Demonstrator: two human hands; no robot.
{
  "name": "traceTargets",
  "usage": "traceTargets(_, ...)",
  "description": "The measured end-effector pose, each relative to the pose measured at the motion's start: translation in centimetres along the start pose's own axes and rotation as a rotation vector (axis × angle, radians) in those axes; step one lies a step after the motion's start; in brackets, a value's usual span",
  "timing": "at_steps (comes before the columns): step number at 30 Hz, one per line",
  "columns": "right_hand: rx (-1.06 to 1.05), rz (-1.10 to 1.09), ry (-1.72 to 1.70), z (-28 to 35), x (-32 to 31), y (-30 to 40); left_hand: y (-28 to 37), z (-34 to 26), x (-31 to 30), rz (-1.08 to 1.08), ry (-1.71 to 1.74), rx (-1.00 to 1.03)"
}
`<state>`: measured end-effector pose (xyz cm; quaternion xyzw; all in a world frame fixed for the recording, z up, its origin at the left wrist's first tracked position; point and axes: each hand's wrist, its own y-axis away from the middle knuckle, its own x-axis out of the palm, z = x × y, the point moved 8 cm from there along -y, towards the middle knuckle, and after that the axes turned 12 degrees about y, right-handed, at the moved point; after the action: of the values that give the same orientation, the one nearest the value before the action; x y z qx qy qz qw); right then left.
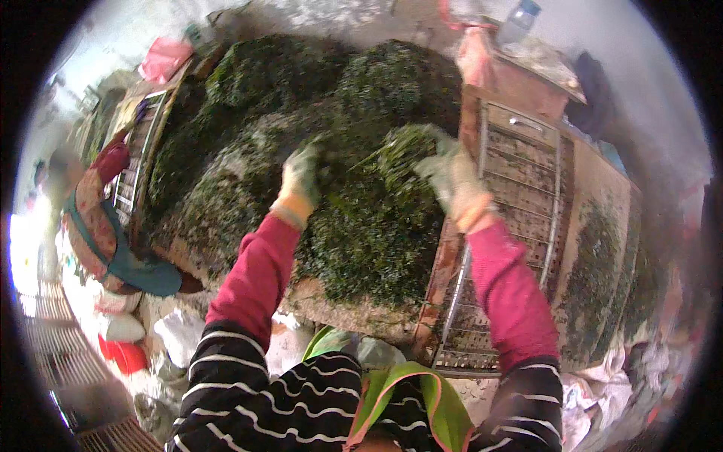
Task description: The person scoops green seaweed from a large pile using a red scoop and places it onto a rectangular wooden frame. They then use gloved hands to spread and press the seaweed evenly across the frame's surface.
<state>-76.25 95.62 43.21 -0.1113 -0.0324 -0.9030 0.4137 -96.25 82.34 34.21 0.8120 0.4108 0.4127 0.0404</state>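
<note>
Large heaps of small-leaved green plants (367, 248) cover the broad surface before me. My left hand (301, 182), in a pale green glove with a yellow-orange cuff, is at the heap near the middle; its fingertips are blurred against the leaves, so its grip is unclear. To its right, my right hand (454, 178), gloved the same way, has its fingers around the edge of a loose bunch of green stems (409, 150) over the heap. The bunch is blurred and partly hidden by the fingers.
Right of the heap lies a metal-framed rack (519, 192) beside a wooden board, with more leaves beyond. A co-worker (96, 226) bends over another rack (138, 152) at left. A plastic bottle (519, 22) stands at the upper right. White sacks (181, 337) and a red container (129, 357) sit lower left.
</note>
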Motion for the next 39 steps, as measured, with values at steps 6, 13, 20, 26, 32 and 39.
traceTargets(6,-0.596,0.207,0.390,7.3,0.4,-1.0,-5.1,3.7,2.0,0.014,-0.162,0.076)
traceTargets(13,-0.209,-0.003,0.070,-0.6,-3.1,-6.4,0.8,9.8,6.4,0.352,0.385,-0.280)
traceTargets(20,0.237,-0.052,0.524,-12.3,-10.9,-8.7,3.5,1.0,12.8,0.599,0.079,-0.296)
traceTargets(26,-0.245,0.314,0.469,-0.8,1.2,-7.6,6.0,-3.0,15.3,0.570,-0.145,-0.267)
traceTargets(32,-0.085,0.235,1.074,-15.5,4.9,-4.0,6.5,-10.2,20.4,0.700,-0.296,-0.204)
traceTargets(39,0.339,0.943,0.958,-23.8,7.2,13.1,9.9,-12.1,20.3,0.637,-0.490,-0.041)
